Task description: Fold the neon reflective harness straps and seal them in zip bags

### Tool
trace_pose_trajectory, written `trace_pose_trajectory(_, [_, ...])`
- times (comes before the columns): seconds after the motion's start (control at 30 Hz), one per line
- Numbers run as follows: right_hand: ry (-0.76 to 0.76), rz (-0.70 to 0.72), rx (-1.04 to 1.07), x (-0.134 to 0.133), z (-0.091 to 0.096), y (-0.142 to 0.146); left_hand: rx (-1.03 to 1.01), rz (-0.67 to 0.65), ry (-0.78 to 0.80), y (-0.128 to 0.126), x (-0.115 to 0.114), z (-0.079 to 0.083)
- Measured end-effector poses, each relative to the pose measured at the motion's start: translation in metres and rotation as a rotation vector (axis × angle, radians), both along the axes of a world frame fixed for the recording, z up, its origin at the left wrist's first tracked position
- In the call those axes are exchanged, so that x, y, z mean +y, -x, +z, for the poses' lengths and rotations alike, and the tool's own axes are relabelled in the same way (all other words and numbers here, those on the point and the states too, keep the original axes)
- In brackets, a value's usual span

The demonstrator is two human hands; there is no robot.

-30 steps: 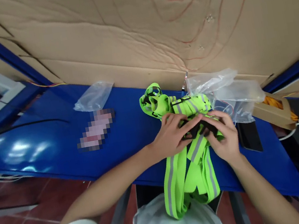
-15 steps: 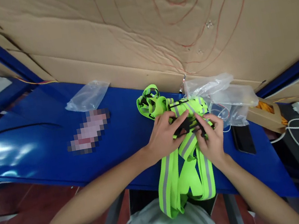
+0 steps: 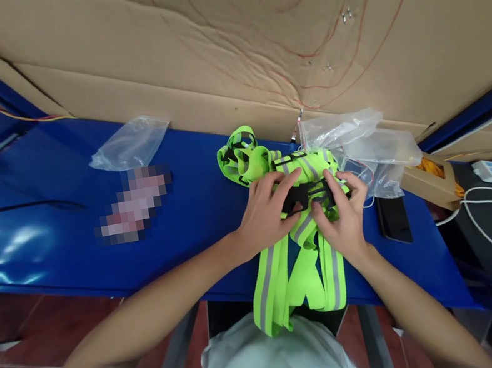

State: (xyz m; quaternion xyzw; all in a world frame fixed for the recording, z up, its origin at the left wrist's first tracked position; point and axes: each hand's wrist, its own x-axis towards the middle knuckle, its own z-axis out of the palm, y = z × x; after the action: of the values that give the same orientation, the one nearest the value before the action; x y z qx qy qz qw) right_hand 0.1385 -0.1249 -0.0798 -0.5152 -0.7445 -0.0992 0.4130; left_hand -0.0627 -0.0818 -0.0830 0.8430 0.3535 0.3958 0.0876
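Observation:
A bundle of neon-yellow straps with grey reflective stripes (image 3: 271,284) lies on the blue table, and its loops hang over the front edge. Among them is a black plastic buckle (image 3: 296,199), partly covered by my fingers. My left hand (image 3: 267,215) pinches the buckle's left part between thumb and fingers. My right hand (image 3: 346,217) grips its right part, thumb below and index finger above. Prongs show between the two parts; whether they are locked together I cannot tell. Behind the hands, a rolled section of strap (image 3: 304,164) with black markings rests on the table.
A clear plastic bag (image 3: 130,144) and a blurred-out pinkish item (image 3: 136,206) lie left on the blue table (image 3: 204,217). More clear bags (image 3: 362,138), a black phone (image 3: 394,219) and a cardboard box (image 3: 433,179) are right. A cardboard panel (image 3: 108,49) stands behind.
The camera view has shifted slightly, so the table sits higher in the picture. Both hands stay on the buckle; the right fingers have shifted a little and its right part now looks more in line.

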Motion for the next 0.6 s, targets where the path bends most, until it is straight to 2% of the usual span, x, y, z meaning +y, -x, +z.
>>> trace_pose_trajectory(0.17, [0.009, 0.016, -0.004, 0.001, -0.001, -0.002, 0.001, 0.015, 0.01, -0.001, -0.004, 0.004])
trace_pose_trajectory(0.33, [-0.019, -0.033, -0.012, 0.0, -0.001, -0.002, 0.037, 0.044, 0.039, 0.0, -0.002, 0.003])
trace_pose_trajectory(0.6, [0.067, 0.015, -0.064, -0.007, -0.003, 0.009, -0.02, -0.004, 0.107, 0.0, -0.002, -0.002])
